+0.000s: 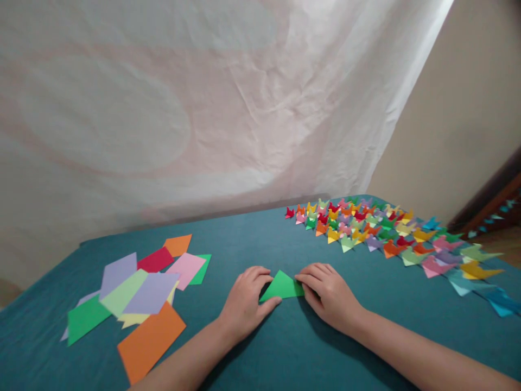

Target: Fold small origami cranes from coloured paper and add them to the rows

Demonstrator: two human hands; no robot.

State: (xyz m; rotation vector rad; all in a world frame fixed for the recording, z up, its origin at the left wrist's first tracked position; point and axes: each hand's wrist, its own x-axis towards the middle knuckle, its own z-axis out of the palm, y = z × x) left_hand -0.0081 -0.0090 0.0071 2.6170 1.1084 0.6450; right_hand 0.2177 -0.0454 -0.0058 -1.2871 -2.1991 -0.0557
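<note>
A green paper (281, 287), folded into a triangle with its peak pointing away from me, lies at the middle of the table's near part. My left hand (249, 296) curls round its left corner, the thumb along the lower edge and the fingers on the far side. At the right corner, my right hand (328, 293) pinches the paper between fingertips and thumb. Both outer corners are partly covered by my fingers.
Loose coloured paper sheets (152, 293) overlap on the left of the teal tablecloth (228, 239). Rows of small folded paper birds (366, 222) stand at the right. A pale cloth (203, 108) hangs behind the table, with a wall (456, 108) at right.
</note>
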